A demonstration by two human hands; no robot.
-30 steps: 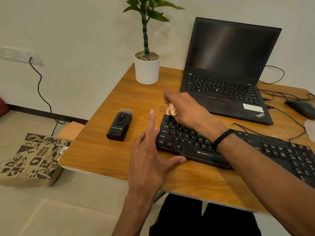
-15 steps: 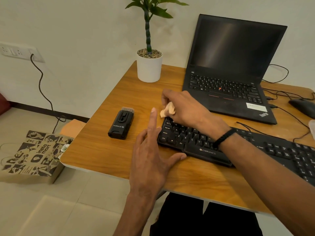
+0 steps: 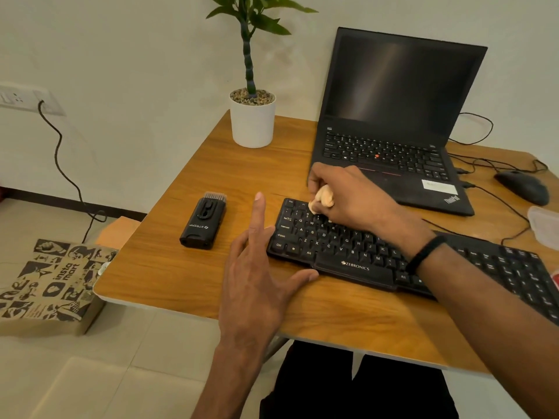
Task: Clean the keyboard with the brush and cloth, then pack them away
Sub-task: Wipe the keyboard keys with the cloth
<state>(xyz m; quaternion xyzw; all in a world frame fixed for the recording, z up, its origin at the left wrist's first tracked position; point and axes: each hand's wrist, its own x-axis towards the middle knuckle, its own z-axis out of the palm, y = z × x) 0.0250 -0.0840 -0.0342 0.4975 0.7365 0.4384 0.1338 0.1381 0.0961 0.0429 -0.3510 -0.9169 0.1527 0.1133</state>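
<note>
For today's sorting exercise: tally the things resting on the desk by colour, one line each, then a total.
Black: 4, namely keyboard, laptop, mouse, brush
White: 1, plant pot
Beige: 1, cloth held by the right hand
Total: 6

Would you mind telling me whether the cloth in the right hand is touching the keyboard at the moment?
Touching. The head view shows the cloth, bunched in the right hand, with its lower tip pressed onto the upper-left keys of the keyboard, no gap visible.
</note>
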